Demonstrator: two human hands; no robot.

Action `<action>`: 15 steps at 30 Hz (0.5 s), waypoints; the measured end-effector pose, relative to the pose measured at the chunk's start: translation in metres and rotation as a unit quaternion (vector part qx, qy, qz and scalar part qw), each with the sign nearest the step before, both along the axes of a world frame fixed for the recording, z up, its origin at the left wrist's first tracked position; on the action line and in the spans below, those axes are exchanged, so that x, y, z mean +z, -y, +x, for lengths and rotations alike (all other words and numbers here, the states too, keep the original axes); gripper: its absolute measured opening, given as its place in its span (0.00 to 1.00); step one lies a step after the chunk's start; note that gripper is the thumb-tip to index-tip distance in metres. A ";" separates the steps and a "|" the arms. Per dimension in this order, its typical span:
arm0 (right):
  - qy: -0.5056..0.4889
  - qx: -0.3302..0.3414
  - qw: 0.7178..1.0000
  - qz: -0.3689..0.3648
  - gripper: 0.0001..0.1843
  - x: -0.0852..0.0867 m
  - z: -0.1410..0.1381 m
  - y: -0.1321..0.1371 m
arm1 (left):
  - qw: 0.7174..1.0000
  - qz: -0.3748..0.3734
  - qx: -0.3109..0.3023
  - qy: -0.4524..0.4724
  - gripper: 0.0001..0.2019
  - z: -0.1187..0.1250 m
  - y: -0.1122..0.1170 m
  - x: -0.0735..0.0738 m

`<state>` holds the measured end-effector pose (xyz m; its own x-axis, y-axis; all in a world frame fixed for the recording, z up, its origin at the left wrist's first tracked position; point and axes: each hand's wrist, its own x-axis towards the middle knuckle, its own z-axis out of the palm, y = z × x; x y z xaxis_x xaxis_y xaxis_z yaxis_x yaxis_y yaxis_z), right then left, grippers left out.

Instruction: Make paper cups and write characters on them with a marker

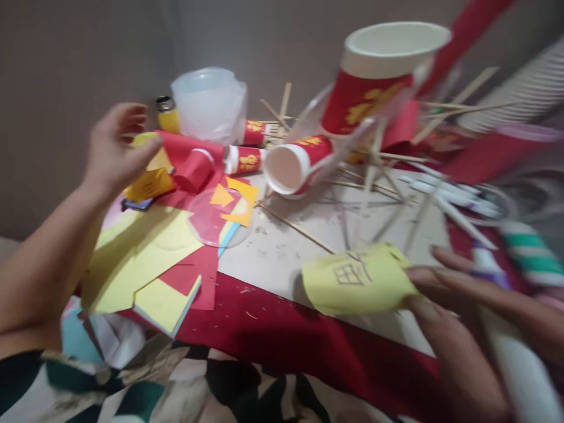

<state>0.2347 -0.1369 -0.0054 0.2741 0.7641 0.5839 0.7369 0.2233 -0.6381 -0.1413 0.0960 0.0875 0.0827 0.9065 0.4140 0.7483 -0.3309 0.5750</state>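
Observation:
My right hand (467, 317) pinches the near end of a yellow paper tube (359, 279) between thumb and fingers. The tube lies tilted sideways, with a window and lines drawn on it. A white bottle with a purple collar (491, 267) runs behind these fingers; whether they hold it too, I cannot tell. At the left, my blurred left hand (118, 144) is raised, thumb and curled fingers closed about a small yellow paper piece (145, 140). Just below it are an orange paper roll (150, 183) and a red paper roll (194, 170).
Yellow sheets (132, 252), orange scraps (242, 200) and a clear lid (202, 232) lie left. Red paper cups (286, 170), one large upright cup (374, 88), wooden sticks (304, 229) and a translucent tub (209, 106) fill the back. Stacked white cups (515, 88) lean right.

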 end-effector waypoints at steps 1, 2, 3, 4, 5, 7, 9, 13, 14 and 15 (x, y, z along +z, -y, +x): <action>0.003 -0.005 0.999 0.038 0.17 0.004 -0.005 0.002 | 0.999 0.014 -0.039 0.033 0.34 0.012 0.017 0.002; 0.005 0.010 0.998 0.061 0.19 0.007 -0.009 0.002 | 0.993 0.026 -0.090 0.078 0.32 0.024 0.034 0.002; -0.004 0.020 0.997 0.081 0.23 0.010 -0.013 0.000 | 0.981 0.001 -0.160 0.113 0.31 0.036 0.050 0.001; -0.019 0.039 0.995 0.084 0.25 0.012 -0.016 -0.002 | 0.966 -0.026 -0.215 0.142 0.29 0.048 0.066 -0.002; -0.036 0.058 0.992 0.101 0.25 0.013 -0.018 -0.005 | 0.947 -0.077 -0.275 0.148 0.30 0.060 0.079 -0.007; -0.050 0.085 0.991 0.090 0.24 0.015 -0.020 -0.008 | 0.909 -0.178 -0.355 0.127 0.36 0.083 0.100 -0.019; -0.063 0.101 0.989 0.085 0.22 0.017 -0.019 -0.009 | 0.866 -0.284 -0.394 0.122 0.44 0.105 0.110 -0.032; -0.072 0.117 0.987 0.082 0.22 0.020 -0.017 -0.009 | 0.783 -0.425 -0.424 0.164 0.61 0.141 0.114 -0.049; -0.071 0.124 0.986 0.082 0.22 0.020 -0.017 -0.009 | 0.772 -0.437 -0.428 0.172 0.64 0.148 0.114 -0.052; -0.070 0.133 0.985 0.084 0.22 0.021 -0.016 -0.009 | 0.764 -0.447 -0.431 0.178 0.66 0.153 0.115 -0.054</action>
<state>0.2183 -0.1283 0.0154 0.1641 0.7162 0.6783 0.5452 0.5072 -0.6675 0.0122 -0.0186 0.0334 0.8344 0.5126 -0.2025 0.2178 0.0308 0.9755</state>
